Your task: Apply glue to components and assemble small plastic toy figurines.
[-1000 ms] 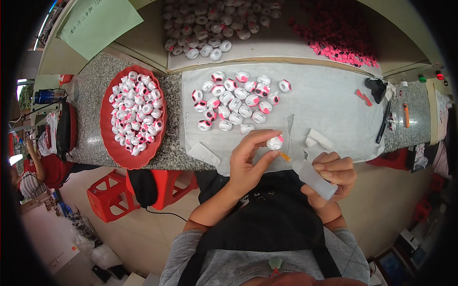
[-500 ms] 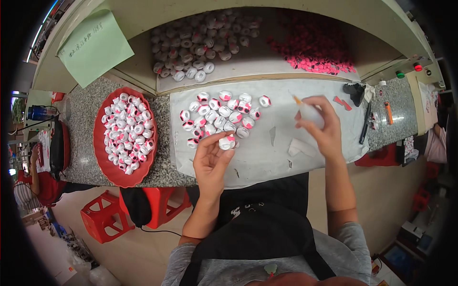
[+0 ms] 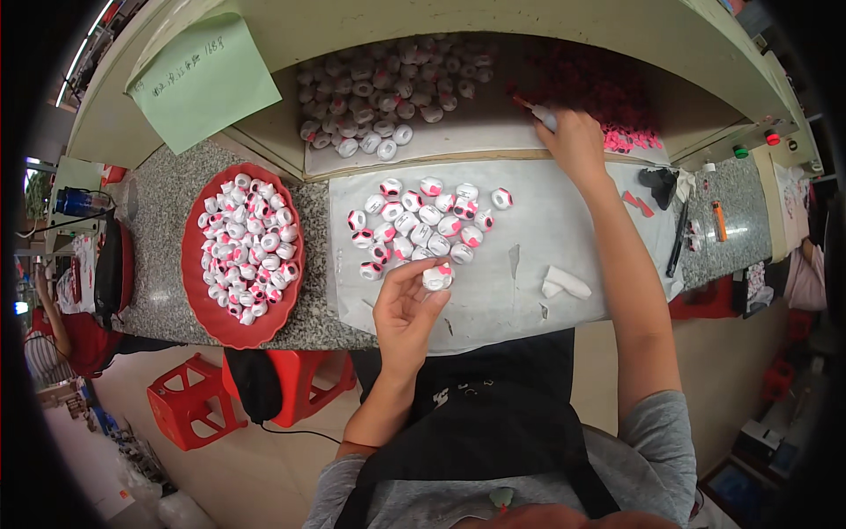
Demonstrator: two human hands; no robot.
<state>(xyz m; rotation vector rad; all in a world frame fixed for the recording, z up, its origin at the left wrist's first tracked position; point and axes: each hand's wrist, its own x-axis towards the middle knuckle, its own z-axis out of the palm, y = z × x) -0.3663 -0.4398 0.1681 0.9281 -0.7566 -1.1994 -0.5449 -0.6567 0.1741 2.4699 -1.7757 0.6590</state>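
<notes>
Between the thumb and fingers of my left hand is a small white rounded piece with pink patches, held above the near part of the white sheet. My right hand reaches into the shelf opening, gripping a small white squeeze bottle with an orange tip. That tip points left, near a heap of small pink pieces. Several similar white pieces with pink and black spots lie loosely grouped on the sheet, just beyond my left hand.
A red scalloped tray full of white-and-pink pieces stands at left. More white pieces are heaped in the shelf. A crumpled white tissue, a black pen and an orange marker-like stick lie toward the right.
My right hand has moved from above the sheet, away from me into the shelf opening, with the bottle still in it. My left hand keeps the white piece in nearly the same place.
</notes>
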